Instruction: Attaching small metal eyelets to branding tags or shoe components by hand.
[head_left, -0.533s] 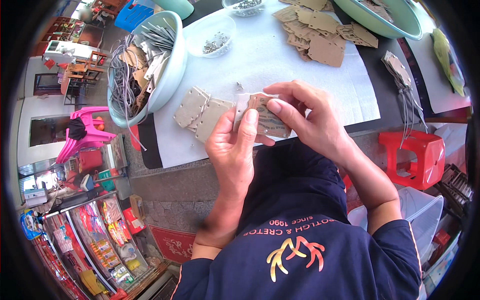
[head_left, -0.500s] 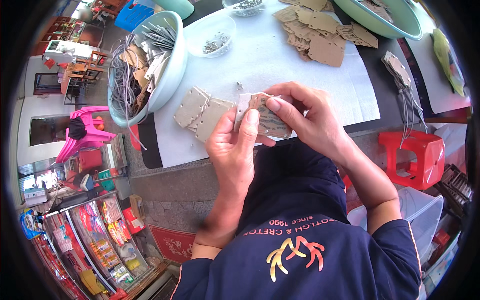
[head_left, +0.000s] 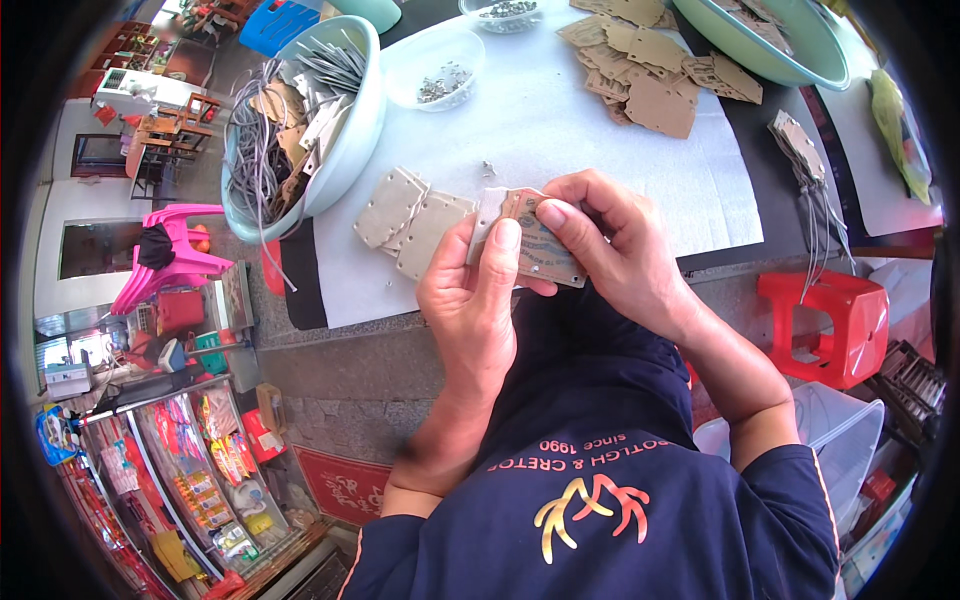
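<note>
My left hand (head_left: pixel 472 295) grips a brown printed plate (head_left: pixel 545 250) and a pale grey plate (head_left: pixel 487 212) laid together, its thumb flat across their faces. Closed on the upper right edge of the same plates is my right hand (head_left: pixel 625 250), thumb in front and fingers behind. Both plates are thin, flat and notched; small holes show at the brown one's lower edge. Just left of my hands, overlapping grey plates (head_left: pixel 430 232) with punched holes lie on a white sheet (head_left: pixel 690 200). A few tiny metal fasteners (head_left: pixel 489 170) rest beyond my left hand.
A pale blue basin (head_left: pixel 350 130) at the left holds grey cords and plates. Clear bowls (head_left: pixel 470 85) contain small metal parts. Brown plates (head_left: pixel 660 95) are heaped at the far right, near a green basin (head_left: pixel 840 65). Corded plates (head_left: pixel 797 145) hang over the edge above a red stool (head_left: pixel 860 310).
The whole view has shifted slightly, so the table things appear a little farther right. Both hands keep their hold on the plates, which have tilted slightly.
</note>
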